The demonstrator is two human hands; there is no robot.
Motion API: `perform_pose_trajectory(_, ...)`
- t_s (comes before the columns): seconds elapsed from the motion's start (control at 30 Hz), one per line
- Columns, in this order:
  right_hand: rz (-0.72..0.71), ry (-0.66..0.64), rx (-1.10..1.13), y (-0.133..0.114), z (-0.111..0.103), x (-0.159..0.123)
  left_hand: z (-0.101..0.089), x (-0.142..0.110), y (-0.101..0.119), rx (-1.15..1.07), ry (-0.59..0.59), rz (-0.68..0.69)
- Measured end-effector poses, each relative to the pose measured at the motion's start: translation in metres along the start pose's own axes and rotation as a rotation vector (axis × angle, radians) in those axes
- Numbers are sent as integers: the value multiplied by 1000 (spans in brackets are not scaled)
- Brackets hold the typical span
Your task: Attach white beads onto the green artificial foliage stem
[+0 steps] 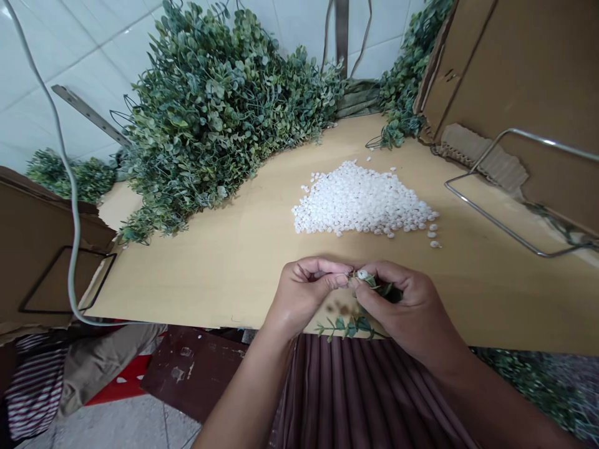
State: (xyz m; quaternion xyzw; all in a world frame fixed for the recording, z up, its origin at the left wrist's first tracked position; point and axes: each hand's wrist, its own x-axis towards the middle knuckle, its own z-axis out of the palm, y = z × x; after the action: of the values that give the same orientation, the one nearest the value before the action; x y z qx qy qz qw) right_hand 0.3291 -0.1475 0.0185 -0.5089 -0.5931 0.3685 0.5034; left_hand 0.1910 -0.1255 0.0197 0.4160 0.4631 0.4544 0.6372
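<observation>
My left hand (306, 290) and my right hand (405, 305) meet over the front edge of a light wooden table (224, 262). Together they pinch a small white bead (362, 274) against the tip of a green artificial leafy sprig (350, 324). The sprig runs through my right hand and hangs down over the table's edge. A heap of white beads (360, 202) lies on the table just beyond my hands, with a few loose ones at its right side.
A large pile of green artificial foliage (210, 106) fills the table's back left; more foliage (405, 75) lies at the back right. Cardboard boxes (519, 81) with wire frames (496, 181) stand right and left. A grey cable (70, 206) hangs left. Another person's striped sleeve (32, 386) shows bottom left.
</observation>
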Motion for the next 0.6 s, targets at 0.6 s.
perform_pose_trajectory(0.6,102,6,-1,6,2,1,-12,-25,7,221,85,193)
